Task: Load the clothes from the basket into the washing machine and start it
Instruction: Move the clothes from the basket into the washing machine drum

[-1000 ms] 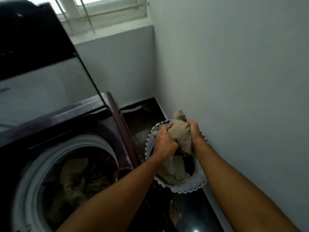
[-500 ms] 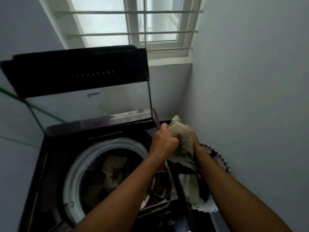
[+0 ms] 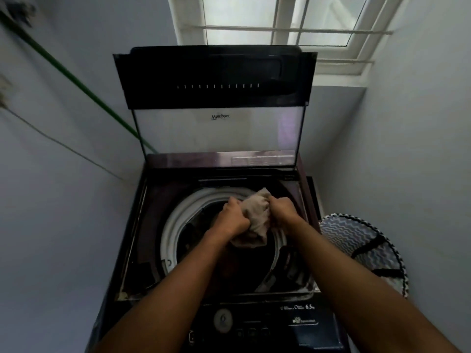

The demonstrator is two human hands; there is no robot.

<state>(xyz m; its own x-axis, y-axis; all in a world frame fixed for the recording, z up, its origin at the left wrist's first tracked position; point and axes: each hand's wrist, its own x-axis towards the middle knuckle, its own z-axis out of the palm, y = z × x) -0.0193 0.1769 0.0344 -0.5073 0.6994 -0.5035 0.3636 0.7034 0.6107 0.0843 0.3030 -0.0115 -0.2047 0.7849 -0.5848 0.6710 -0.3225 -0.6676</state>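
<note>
A dark top-loading washing machine point(image 3: 142, 225) stands in front of me with its glass lid point(image 3: 216, 133) raised upright. Its white drum rim point(image 3: 173, 225) rings a dark opening. My left hand point(image 3: 233, 219) and my right hand point(image 3: 281, 208) both clutch a bundled beige cloth point(image 3: 256, 220) directly over the drum opening. The laundry basket point(image 3: 356, 240), with a zigzag lining and a black-and-white edge, sits on the floor to the right of the machine; its inside shows only lining and black straps.
The control panel point(image 3: 254, 324) with a round knob point(image 3: 223, 318) and small buttons runs along the machine's near edge. Walls close in on both sides. A green pipe point(image 3: 76, 80) slants down the left wall, and a barred window point(image 3: 280, 21) is behind the lid.
Both hands have carried the beige cloth leftward from above the basket to over the drum. The view has swung left and now faces the machine squarely.
</note>
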